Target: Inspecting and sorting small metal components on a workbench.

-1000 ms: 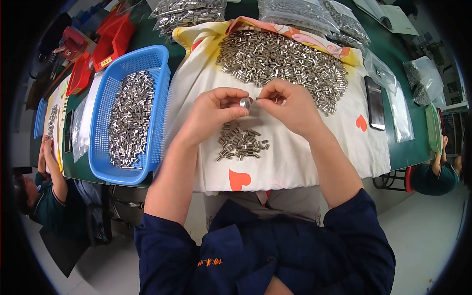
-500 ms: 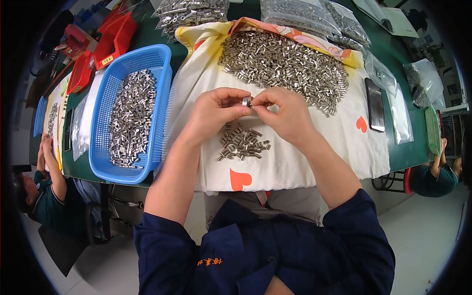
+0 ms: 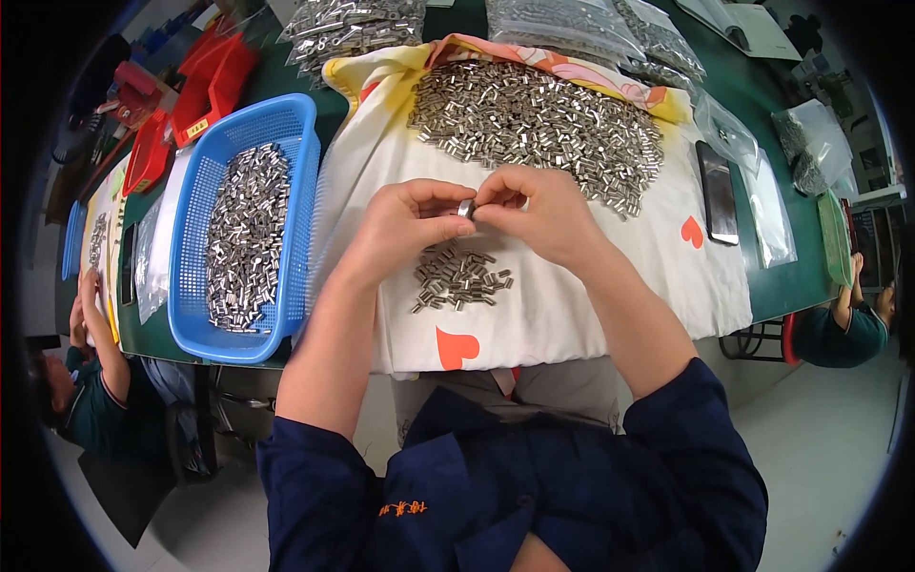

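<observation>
Above the white cloth (image 3: 558, 315), my left hand (image 3: 408, 221) pinches a short shiny metal ring (image 3: 465, 209) between thumb and fingers. My right hand (image 3: 545, 215) is closed with its fingertips right against the ring's right side; whatever they grip is too small to make out. Just below my hands lies a small pile of short metal tubes (image 3: 461, 278). A much larger heap of similar metal tubes (image 3: 543, 124) spreads over the far part of the cloth.
On the left stands a blue plastic basket (image 3: 226, 350) holding many metal pieces. Red bins (image 3: 212, 86) sit behind it. Bags of metal parts (image 3: 562, 29) line the back. A phone (image 3: 718, 194) lies at right. Other people work at far left and far right.
The view has shifted slightly. Both hands stay together, the ring still in my left fingers. My right fingertips have changed their grip beside it and look more curled.
</observation>
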A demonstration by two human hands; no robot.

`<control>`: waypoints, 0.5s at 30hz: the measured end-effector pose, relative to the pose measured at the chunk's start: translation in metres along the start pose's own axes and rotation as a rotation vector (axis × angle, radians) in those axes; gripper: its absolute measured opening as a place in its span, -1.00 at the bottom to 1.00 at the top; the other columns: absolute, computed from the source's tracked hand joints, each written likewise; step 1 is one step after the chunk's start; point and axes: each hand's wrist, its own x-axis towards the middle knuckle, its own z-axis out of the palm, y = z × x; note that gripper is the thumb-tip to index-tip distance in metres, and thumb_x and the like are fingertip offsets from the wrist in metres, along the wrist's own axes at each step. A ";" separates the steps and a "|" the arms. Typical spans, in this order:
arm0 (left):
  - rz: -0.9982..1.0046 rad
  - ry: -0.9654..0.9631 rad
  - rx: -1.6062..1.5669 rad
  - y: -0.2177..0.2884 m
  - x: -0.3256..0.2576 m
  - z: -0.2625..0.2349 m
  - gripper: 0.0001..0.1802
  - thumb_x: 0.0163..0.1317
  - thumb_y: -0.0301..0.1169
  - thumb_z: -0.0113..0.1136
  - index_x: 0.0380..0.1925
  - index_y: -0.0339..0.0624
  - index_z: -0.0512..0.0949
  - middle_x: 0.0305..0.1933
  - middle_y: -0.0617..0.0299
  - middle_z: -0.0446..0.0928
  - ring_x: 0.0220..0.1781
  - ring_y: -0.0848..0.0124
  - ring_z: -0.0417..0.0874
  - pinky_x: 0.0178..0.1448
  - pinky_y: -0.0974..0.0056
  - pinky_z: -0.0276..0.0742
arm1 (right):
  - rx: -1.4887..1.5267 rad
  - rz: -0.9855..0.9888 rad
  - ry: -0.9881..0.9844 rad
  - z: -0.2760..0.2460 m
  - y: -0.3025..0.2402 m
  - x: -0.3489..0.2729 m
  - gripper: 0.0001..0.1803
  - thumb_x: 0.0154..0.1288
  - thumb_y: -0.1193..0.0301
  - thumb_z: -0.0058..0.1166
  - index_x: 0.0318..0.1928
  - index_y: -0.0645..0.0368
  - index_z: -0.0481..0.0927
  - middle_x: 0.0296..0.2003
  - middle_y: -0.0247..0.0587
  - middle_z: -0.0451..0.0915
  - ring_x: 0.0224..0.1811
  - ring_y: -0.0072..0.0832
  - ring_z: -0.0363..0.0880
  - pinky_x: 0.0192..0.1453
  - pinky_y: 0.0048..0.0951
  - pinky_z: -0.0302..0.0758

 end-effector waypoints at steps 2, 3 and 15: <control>-0.012 -0.030 0.008 0.001 0.001 0.005 -0.66 -0.04 -0.57 0.26 -0.19 -0.37 0.51 -0.31 0.24 0.56 -0.27 0.56 0.56 -0.17 0.49 0.48 | -0.040 0.003 0.029 -0.007 0.004 0.001 -0.84 -0.05 0.47 0.17 -0.39 0.23 0.56 -0.50 -0.34 0.55 -0.47 -0.66 0.46 -0.31 -0.63 0.40; -0.033 -0.032 0.018 -0.001 -0.002 0.002 -0.67 -0.05 -0.57 0.27 -0.20 -0.34 0.52 -0.33 0.27 0.56 -0.29 0.58 0.55 -0.18 0.51 0.47 | -0.009 0.015 0.033 -0.011 0.008 0.005 -0.84 -0.04 0.45 0.14 -0.38 0.22 0.56 -0.48 -0.31 0.55 -0.45 -0.59 0.49 -0.29 -0.58 0.42; -0.034 -0.113 0.046 0.002 -0.001 0.003 -0.68 -0.02 -0.58 0.25 -0.19 -0.31 0.52 -0.34 0.31 0.53 -0.31 0.62 0.52 -0.20 0.52 0.46 | -0.606 -0.181 0.156 -0.009 0.028 0.010 -0.91 0.02 0.45 0.05 -0.44 0.17 0.57 -0.47 -0.21 0.53 -0.31 -0.31 0.48 -0.18 -0.35 0.39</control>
